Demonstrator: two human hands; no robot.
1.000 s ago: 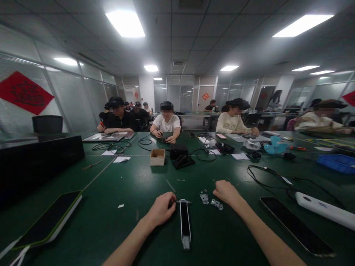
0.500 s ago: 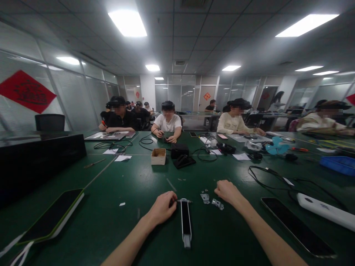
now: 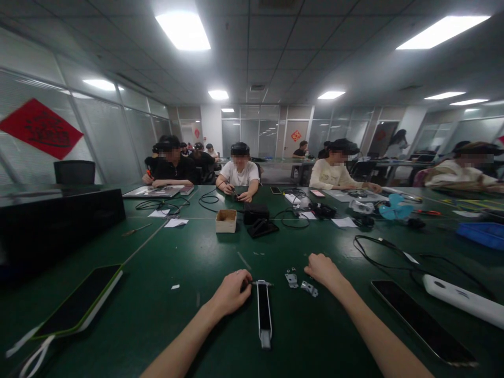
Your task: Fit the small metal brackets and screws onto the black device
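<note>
On the green table in front of me lies a long narrow device [image 3: 264, 315] with a black strip in a silver-white frame. A thin metal rod [image 3: 269, 284] crosses its far end. Curled at the device's left, my left hand [image 3: 235, 290] has its fingertips closed at the rod's left end. My right hand [image 3: 323, 270] rests closed on the table to the right; its fingertips are hidden, so I cannot tell whether anything is in them. Between the hands lie a metal bracket [image 3: 292, 280], a second metal bracket [image 3: 309, 289] and two tiny metal bits [image 3: 291, 270].
A phone [image 3: 421, 320] and a white power strip [image 3: 464, 299] lie at right, a green-edged phone [image 3: 81, 302] at left. Farther off are a small cardboard box [image 3: 226, 222], a black box [image 3: 255, 212], cables and a blue tray [image 3: 480, 234]. Several people sit across the table.
The view has shifted very slightly. Both hands keep their places beside the device and the brackets, with no visible change in grip.
</note>
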